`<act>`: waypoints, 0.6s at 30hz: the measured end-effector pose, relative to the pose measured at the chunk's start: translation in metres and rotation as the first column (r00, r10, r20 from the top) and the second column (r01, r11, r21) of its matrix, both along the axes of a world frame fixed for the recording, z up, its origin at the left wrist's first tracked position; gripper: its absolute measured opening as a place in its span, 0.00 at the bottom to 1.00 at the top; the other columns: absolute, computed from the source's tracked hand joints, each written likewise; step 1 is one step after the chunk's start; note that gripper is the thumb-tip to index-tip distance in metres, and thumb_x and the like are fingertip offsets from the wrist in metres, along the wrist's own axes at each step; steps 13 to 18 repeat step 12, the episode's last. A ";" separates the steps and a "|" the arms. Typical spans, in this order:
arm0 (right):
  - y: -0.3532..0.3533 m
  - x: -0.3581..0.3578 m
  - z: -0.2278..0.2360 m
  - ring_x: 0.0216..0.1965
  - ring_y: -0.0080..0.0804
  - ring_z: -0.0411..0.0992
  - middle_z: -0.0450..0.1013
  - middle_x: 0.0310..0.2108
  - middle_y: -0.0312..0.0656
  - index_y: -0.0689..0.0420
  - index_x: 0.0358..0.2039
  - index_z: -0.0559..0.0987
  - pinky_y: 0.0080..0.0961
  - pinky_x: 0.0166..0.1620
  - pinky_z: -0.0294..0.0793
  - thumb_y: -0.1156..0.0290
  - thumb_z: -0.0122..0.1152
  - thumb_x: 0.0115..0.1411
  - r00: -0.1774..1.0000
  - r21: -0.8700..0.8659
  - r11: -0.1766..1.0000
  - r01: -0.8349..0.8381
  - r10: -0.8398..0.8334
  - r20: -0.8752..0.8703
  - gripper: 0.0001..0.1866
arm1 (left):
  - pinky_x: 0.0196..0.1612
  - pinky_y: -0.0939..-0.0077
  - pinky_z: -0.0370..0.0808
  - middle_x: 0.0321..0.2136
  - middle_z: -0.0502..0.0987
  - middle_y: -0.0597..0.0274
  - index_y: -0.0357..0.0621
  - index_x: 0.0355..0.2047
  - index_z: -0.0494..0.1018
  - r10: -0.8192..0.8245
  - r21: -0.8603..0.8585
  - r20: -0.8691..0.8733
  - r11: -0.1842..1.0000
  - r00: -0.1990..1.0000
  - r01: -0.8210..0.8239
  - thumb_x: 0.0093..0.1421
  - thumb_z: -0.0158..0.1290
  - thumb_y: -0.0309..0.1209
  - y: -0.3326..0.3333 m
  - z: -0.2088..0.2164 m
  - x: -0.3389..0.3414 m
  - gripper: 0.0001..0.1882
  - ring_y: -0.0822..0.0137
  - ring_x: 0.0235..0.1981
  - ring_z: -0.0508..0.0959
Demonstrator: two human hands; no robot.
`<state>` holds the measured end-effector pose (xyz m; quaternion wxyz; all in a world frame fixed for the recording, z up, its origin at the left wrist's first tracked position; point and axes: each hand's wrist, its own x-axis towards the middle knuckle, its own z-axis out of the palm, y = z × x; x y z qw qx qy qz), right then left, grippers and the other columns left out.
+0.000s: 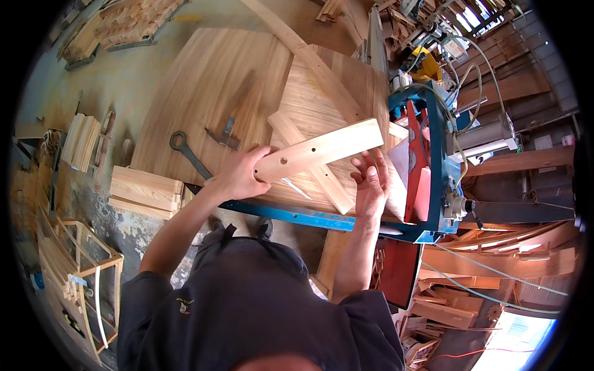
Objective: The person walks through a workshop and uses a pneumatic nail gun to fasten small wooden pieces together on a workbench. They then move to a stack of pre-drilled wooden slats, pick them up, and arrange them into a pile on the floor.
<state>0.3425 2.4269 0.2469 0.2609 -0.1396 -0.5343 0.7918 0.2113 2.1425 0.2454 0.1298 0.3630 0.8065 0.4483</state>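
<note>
My left hand (238,176) grips the near end of the pale, flat wooden slat with two drilled holes (318,150), held just above the bench (291,213); my right hand (371,179) hovers open beside it, fingers spread. I judge the right should steady the far end before lowering it onto the wooden boards (328,105). Farther left lies a dark metal ring spanner (189,153).

Left hand (238,176) perhaps hides the plank's (322,150) end.
</note>
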 end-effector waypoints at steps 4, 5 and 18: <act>-0.035 -0.006 -0.011 0.58 0.41 0.69 0.68 0.60 0.51 0.63 0.67 0.59 0.34 0.52 0.73 0.61 0.73 0.55 0.975 0.159 0.961 -0.224 0.219 0.047 0.45 | 0.55 0.73 0.71 0.50 0.77 0.58 0.34 0.59 0.67 -0.319 0.499 0.599 0.866 0.735 -0.031 0.42 0.62 0.27 0.000 -0.012 0.009 0.40 0.67 0.50 0.76; -0.050 -0.007 -0.016 0.60 0.43 0.68 0.67 0.61 0.52 0.63 0.68 0.58 0.37 0.54 0.72 0.61 0.74 0.53 0.951 0.198 0.930 -0.309 0.304 0.056 0.48 | 0.58 0.72 0.69 0.51 0.76 0.58 0.33 0.59 0.66 -0.411 0.583 0.670 0.807 0.618 -0.096 0.41 0.61 0.27 0.003 -0.011 0.010 0.40 0.65 0.51 0.76; -0.133 0.003 -0.008 0.60 0.49 0.69 0.66 0.60 0.60 0.64 0.71 0.47 0.39 0.62 0.68 0.60 0.81 0.44 0.842 0.610 0.604 -0.513 0.217 0.493 0.63 | 0.72 0.50 0.48 0.68 0.58 0.44 0.37 0.68 0.55 -0.800 0.886 0.463 0.424 0.382 -0.187 0.39 0.60 0.31 0.028 -0.032 -0.006 0.53 0.43 0.69 0.56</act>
